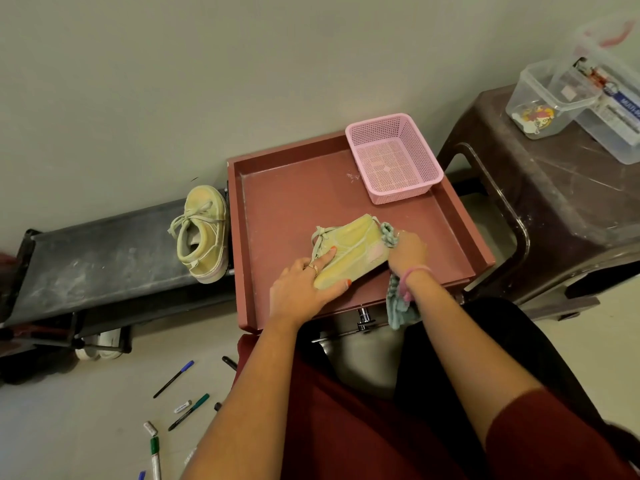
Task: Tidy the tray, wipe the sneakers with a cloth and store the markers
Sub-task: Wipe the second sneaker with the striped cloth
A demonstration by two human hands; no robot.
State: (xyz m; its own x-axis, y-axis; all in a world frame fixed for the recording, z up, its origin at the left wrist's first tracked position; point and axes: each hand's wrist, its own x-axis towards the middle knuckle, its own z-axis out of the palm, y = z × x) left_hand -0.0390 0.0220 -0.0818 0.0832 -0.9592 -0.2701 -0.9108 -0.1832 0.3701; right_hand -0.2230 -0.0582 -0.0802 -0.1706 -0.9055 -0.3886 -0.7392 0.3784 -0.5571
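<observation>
Mid-wipe: left hand (304, 289) clamps one sneaker (349, 258) near tray (294, 188) front edge; right hand (407, 251) grips cloth (398, 306) at its heel. 2nd sneaker (204, 233) waits beside tray's left edge; markers (176, 403) on floor, unstored.

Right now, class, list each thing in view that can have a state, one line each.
Sneaker in tray: on its side, being wiped.
Second sneaker: on the bench, laces loose.
Cloth: gripped, one end hanging.
Pink basket: upright, empty.
Markers: scattered on the floor, not stored.
Clear tub: open, no lid.
Left hand: holding the sneaker.
Right hand: holding the cloth.
</observation>
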